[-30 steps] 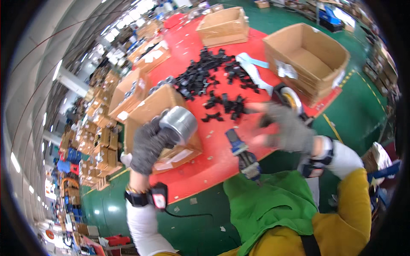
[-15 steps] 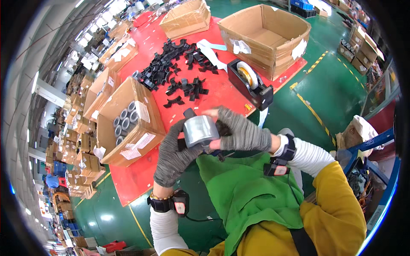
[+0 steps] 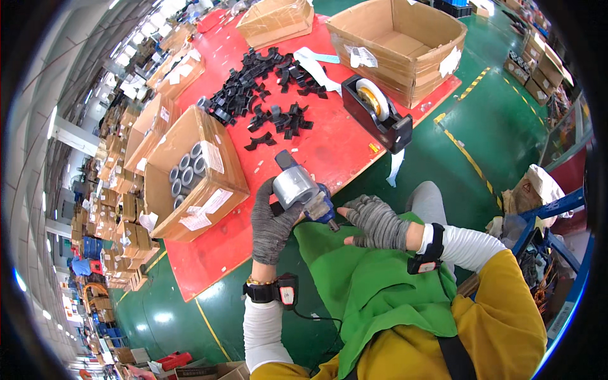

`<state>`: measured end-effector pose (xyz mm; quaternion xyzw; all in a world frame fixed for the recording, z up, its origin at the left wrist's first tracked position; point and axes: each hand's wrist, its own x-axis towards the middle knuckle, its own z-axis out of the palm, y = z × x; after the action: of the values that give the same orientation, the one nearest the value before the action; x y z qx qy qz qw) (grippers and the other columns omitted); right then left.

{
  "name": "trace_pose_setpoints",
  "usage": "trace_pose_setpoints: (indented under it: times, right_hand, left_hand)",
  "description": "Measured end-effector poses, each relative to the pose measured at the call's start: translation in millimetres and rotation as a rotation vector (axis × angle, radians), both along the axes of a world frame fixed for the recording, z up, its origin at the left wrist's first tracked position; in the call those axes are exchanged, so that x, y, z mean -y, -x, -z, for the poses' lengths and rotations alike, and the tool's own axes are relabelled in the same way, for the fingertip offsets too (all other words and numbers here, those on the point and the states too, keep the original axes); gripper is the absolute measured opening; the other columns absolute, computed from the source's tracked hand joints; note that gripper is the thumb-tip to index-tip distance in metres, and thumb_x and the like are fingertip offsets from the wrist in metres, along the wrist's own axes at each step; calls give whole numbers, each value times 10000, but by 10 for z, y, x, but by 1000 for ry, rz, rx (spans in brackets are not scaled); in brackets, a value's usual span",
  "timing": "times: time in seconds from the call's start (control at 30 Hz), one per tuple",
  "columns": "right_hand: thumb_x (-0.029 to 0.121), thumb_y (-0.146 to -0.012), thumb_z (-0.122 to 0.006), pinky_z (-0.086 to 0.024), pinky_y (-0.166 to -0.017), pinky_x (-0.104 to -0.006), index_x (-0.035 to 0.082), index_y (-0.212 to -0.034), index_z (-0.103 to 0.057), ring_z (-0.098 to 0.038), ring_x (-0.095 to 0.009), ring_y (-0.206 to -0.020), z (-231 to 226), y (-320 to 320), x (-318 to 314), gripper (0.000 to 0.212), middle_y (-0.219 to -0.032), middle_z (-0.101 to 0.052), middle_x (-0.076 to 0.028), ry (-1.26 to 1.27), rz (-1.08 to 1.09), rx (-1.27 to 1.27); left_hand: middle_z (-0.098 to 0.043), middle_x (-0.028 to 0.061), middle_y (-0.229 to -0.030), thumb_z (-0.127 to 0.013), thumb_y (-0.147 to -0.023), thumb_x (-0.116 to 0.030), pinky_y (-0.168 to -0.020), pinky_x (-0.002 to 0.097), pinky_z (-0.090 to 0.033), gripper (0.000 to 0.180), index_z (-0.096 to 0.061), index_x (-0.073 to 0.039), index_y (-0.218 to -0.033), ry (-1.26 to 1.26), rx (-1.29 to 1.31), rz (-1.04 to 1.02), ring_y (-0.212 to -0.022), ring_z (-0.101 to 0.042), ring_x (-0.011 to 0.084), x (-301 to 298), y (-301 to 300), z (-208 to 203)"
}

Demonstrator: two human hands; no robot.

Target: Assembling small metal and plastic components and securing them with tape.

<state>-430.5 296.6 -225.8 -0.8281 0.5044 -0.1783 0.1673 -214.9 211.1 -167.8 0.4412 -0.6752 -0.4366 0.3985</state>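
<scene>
My left hand, in a grey fingerless glove, is closed around a shiny grey cylinder above the table's front edge. A black tab sticks up from the cylinder's far end. Against its right side sits a blue part with a short dark shaft pointing toward me; how they join is hidden. Just right of that shaft, my right hand, gloved alike, is apart from it, thumb and fingers spread and holding nothing. Many curved black pieces lie heaped on the red table.
At the left, a cardboard box contains several grey tubes. A black tape dispenser stands on the right edge, a strip hanging off it. Behind it is a large open box. A blue metal frame is at the far right.
My right hand has let go of the cylinder and drawn back to the right and nearer me, uncovering the blue part. My left hand still holds the cylinder, now tilted differently.
</scene>
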Motion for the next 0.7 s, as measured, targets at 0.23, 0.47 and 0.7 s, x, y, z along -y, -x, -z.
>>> trace_pose_setpoints:
  times: [0.23,0.47,0.7]
  right_hand:
    - [395,-799,-598,-440,-838,-445,17,-1174,-517,-579,-347,-927,272,-255,-74,538,-1031,-592,-204,-206,57,180]
    - [331,-854,-585,-465,-813,-357,-8,-1119,-462,-601,-297,-893,493,-766,-241,447,-921,-582,-155,-479,112,923]
    - [264,-846,-607,-491,-760,-328,12,-1125,-511,-632,-219,-843,429,4,-136,387,-936,-629,-149,-551,-49,654]
  left_hand:
    - [-582,110,-1098,-723,-742,-52,-785,292,-518,563,-433,-25,-1223,-71,-49,5,-922,-618,190,-36,3,-5]
    - [-562,105,-1113,-708,-753,-46,-798,301,-513,601,-397,-28,-1268,-112,-28,-5,-963,-596,190,-66,50,29]
    - [-617,89,-851,-682,-763,-42,-641,265,-480,565,-422,-50,-1265,-108,95,-113,-757,-590,118,-297,-184,-135]
